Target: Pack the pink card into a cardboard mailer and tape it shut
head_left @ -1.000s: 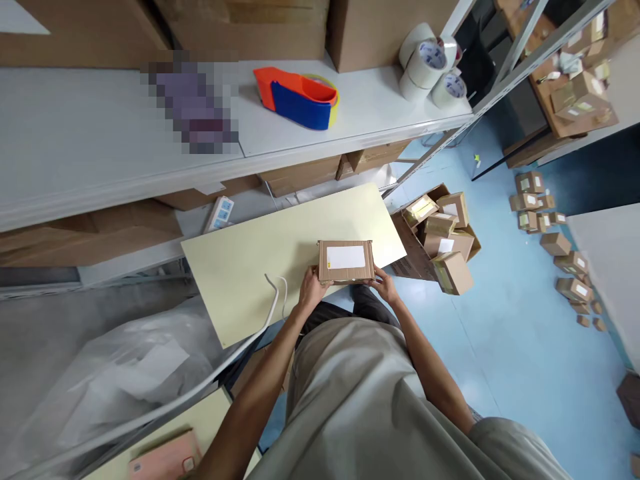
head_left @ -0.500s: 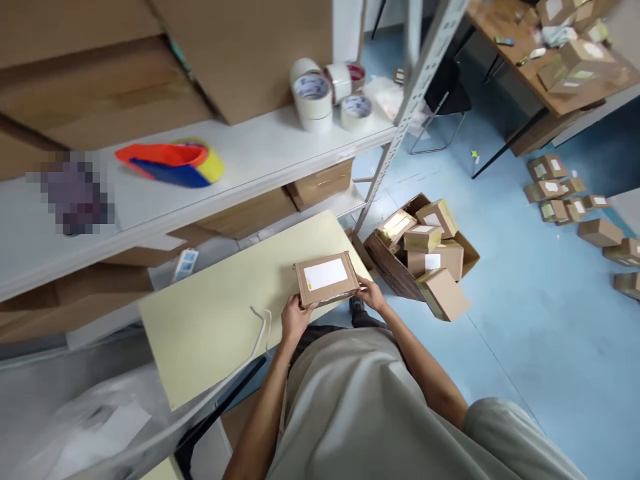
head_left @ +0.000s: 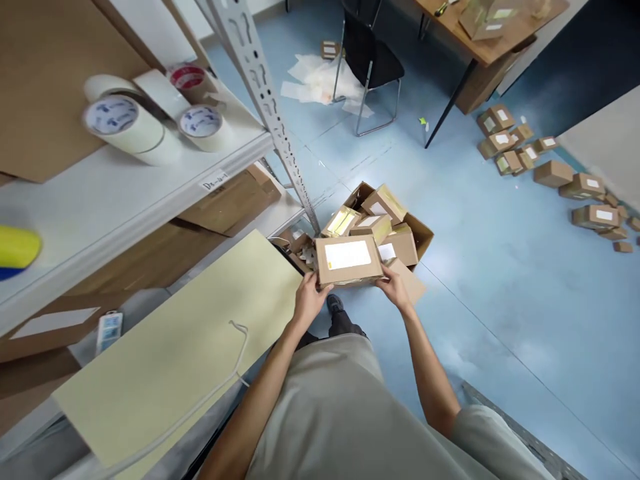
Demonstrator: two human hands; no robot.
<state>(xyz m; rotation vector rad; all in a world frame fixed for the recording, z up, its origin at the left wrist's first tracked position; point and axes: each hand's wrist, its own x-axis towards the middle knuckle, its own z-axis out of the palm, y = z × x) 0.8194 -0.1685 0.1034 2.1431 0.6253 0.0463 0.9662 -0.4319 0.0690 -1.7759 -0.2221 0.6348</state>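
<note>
A small cardboard box [head_left: 349, 275] with a white label on top is held level between both my hands. My left hand [head_left: 308, 301] grips its near left corner, and my right hand [head_left: 395, 287] has the near right corner. The fingers under the box are partly hidden. Beyond it on the floor stands a large open carton [head_left: 424, 235] heaped with several taped, labelled boxes. From my view the held box overlaps the carton's near side. To the left lies a pale yellow board [head_left: 200, 333], with a white cable [head_left: 200, 401] across it.
Tape rolls [head_left: 113, 120] sit on the metal shelf [head_left: 150, 183] at the left, whose slotted upright [head_left: 280, 120] rises beside the carton. A black chair [head_left: 373, 63] and a wooden table [head_left: 460, 30] stand farther back. Several small boxes [head_left: 553, 173] lie on the floor at right.
Both hands have carried the labelled box off the yellow board, rightward toward the open carton. My view has turned to the right, and the tape rolls now appear farther left.
</note>
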